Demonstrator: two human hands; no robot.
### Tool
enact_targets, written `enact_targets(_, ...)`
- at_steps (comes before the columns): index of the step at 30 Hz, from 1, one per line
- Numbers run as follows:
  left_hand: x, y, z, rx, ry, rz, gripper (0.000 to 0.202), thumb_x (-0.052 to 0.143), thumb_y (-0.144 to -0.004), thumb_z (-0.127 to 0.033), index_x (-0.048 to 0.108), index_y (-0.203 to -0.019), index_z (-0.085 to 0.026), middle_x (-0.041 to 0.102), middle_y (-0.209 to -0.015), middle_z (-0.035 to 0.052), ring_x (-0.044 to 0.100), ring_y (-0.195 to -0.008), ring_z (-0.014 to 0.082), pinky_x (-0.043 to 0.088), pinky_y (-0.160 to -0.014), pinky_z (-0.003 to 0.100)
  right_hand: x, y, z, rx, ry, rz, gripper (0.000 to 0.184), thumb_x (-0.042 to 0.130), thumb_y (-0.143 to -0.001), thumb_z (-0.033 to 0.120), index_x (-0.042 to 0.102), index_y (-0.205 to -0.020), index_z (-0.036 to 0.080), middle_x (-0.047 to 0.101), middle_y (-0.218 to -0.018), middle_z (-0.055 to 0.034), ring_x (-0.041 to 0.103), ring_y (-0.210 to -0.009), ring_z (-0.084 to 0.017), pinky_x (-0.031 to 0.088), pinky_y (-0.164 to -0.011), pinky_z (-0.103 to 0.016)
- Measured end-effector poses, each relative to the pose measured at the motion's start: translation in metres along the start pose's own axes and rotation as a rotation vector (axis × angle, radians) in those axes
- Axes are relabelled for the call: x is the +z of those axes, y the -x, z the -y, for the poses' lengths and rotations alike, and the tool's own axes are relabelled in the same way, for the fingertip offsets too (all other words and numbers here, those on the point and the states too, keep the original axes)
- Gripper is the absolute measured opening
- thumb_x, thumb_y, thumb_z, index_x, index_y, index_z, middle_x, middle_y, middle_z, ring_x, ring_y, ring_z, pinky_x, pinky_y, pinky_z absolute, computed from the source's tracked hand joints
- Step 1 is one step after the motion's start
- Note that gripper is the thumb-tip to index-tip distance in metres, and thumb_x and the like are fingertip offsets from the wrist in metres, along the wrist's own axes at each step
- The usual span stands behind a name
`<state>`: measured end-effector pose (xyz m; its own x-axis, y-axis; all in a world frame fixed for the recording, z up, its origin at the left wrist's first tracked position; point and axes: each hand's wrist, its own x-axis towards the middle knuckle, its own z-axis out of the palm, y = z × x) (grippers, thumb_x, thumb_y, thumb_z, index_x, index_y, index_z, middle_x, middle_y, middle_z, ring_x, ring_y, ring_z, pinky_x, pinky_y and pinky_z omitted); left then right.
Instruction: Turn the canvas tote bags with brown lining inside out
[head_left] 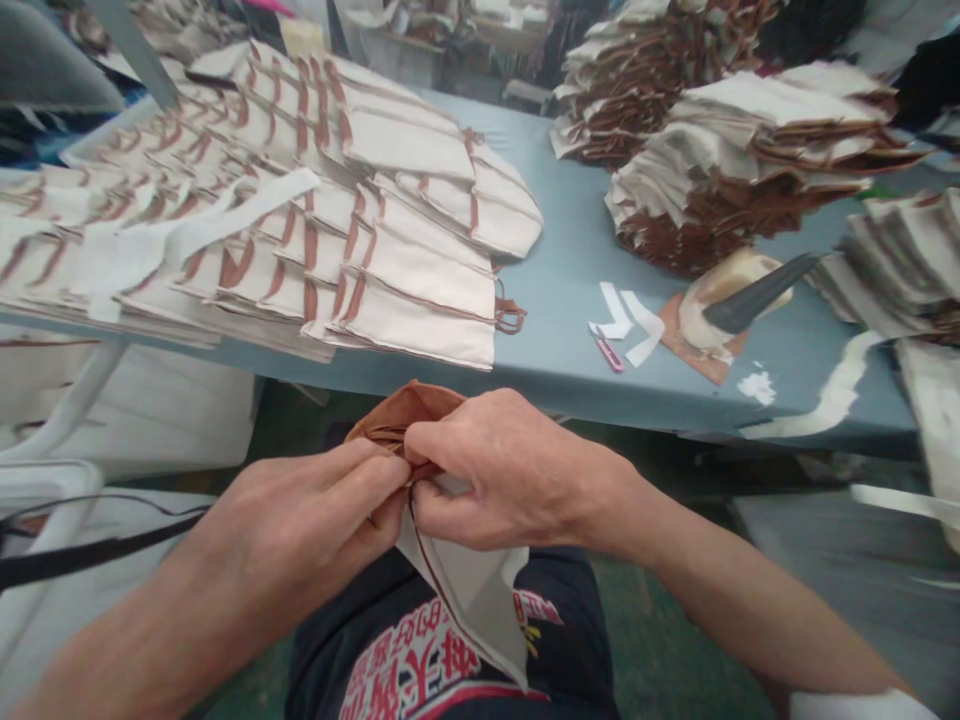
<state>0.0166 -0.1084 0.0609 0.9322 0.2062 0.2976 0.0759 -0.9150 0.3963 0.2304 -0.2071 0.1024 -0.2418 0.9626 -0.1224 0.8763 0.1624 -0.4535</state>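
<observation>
Between my hands, above my lap, is a fabric pouch [476,590] with a cream body and a gathered brown top. My left hand [322,510] is closed, its thumb and fingers pinching the bunched brown cloth from the left. Pressed right beside it, my right hand [495,470] is closed on the same gathered part. The pouch's cream end hangs down over a dark apron [420,650] with red and white lettering. The fingers hide just what they pinch inside the folds.
Overlapping rows of cream pouches [420,270] with brown edges cover the left of the blue-grey table [555,330]. Tall stacks [690,190] stand at the back right. Nearer are a pot-like block with a dark handle [757,295], white strips [637,320] and a small pink tool [609,352].
</observation>
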Motion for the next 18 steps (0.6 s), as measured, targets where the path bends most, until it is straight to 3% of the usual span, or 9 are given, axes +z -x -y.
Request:
enact_targets(2,0.001,-0.005,0.002,0.093,-0.075,-0.009,0.03,0.044,-0.116,-0.018,0.064,-0.094,-0.024,0.071,-0.081,-0.001,0.07,-0.069,0.0161,0.044,-0.059,0.03,-0.003,-0.002,0.001,-0.009,0.017,0.001,0.017,0.061,-0.09,0.023,0.069,-0.076,0.018,0.075,-0.073,-0.006,0.044,-0.059,-0.015,0.024,-0.059,-0.031)
enact_targets(4,0.004,-0.01,0.002,0.093,-0.097,-0.04,0.028,0.043,-0.115,-0.018,0.062,-0.095,-0.024,0.069,-0.078,-0.0025,0.07,-0.066,0.0154,0.043,-0.058,0.03,-0.004,-0.003,-0.001,-0.017,-0.001,-0.003,0.016,0.061,-0.087,0.021,0.065,-0.072,0.019,0.072,-0.071,-0.0041,0.041,-0.059,-0.015,0.025,-0.059,-0.031)
enact_targets(8,0.007,-0.014,0.001,0.102,-0.107,-0.107,0.023,0.047,-0.112,-0.013,0.061,-0.099,-0.025,0.071,-0.078,-0.0038,0.074,-0.068,0.0152,0.048,-0.064,0.029,-0.006,-0.003,-0.011,-0.032,-0.159,-0.017,0.021,0.061,-0.079,0.016,0.046,-0.065,0.023,0.051,-0.063,0.0046,0.032,-0.059,-0.012,0.026,-0.059,-0.031)
enact_targets(11,0.007,-0.014,0.0,0.18,-0.143,-0.169,0.023,0.049,-0.112,-0.01,0.061,-0.102,-0.027,0.073,-0.076,-0.0051,0.074,-0.065,0.0157,0.05,-0.063,0.028,-0.007,0.001,-0.021,-0.065,-0.486,0.031,0.019,0.06,-0.077,0.018,0.044,-0.066,0.023,0.041,-0.064,0.0078,0.034,-0.059,-0.01,0.028,-0.06,-0.029)
enact_targets(13,0.006,-0.014,0.0,0.225,-0.099,-0.187,0.024,0.049,-0.111,-0.009,0.064,-0.111,-0.028,0.079,-0.083,-0.0041,0.078,-0.072,0.017,0.056,-0.07,0.027,-0.005,0.006,-0.027,-0.076,-0.735,0.076,0.014,0.059,-0.077,0.02,0.049,-0.067,0.022,0.041,-0.065,0.0084,0.038,-0.06,-0.01,0.031,-0.061,-0.026)
enact_targets(16,0.007,-0.016,0.001,0.25,0.051,-0.137,0.033,0.048,-0.109,-0.003,0.066,-0.121,-0.028,0.081,-0.095,-0.0022,0.078,-0.082,0.0158,0.06,-0.082,0.024,0.0,0.012,-0.034,-0.048,-1.01,0.117,0.013,0.063,-0.078,0.021,0.054,-0.069,0.021,0.043,-0.065,0.0096,0.039,-0.061,-0.009,0.033,-0.06,-0.024)
enact_targets(18,0.009,-0.018,0.003,0.243,0.066,-0.093,0.036,0.045,-0.109,0.0,0.068,-0.118,-0.026,0.08,-0.095,-0.0012,0.075,-0.081,0.0145,0.057,-0.079,0.023,0.005,0.014,-0.037,-0.014,-1.154,0.142,0.018,0.068,-0.079,0.025,0.054,-0.069,0.022,0.043,-0.063,0.0101,0.036,-0.06,-0.008,0.031,-0.057,-0.024)
